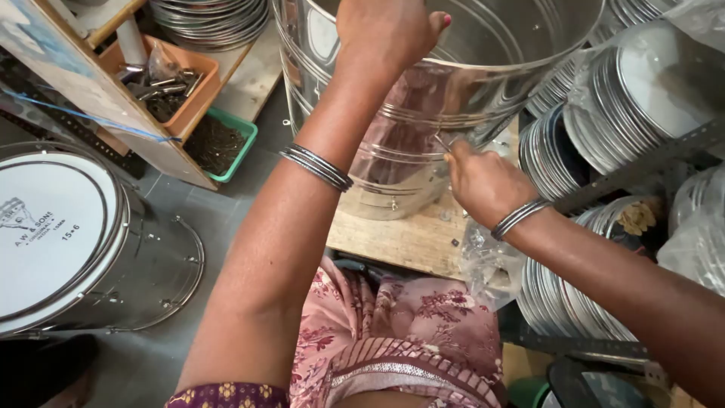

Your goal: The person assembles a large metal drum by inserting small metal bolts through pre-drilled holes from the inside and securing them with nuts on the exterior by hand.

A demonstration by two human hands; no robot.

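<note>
While the left hand (pixel 389 30) curls over the top rim of the large shiny steel drum shell (pixel 423 121), gripping its edge, the right hand (pixel 483 181) presses against the shell's outer wall with fingertips pinched together on a small thin metal piece (pixel 442 143), too small to identify. The shell stands upright on a worn wooden board (pixel 408 238), between an orange plastic tray of metal fittings (pixel 170 83) and stacked silver hoops (pixel 581 143); a finished drum with a white head (pixel 68 234) lies at the left
</note>
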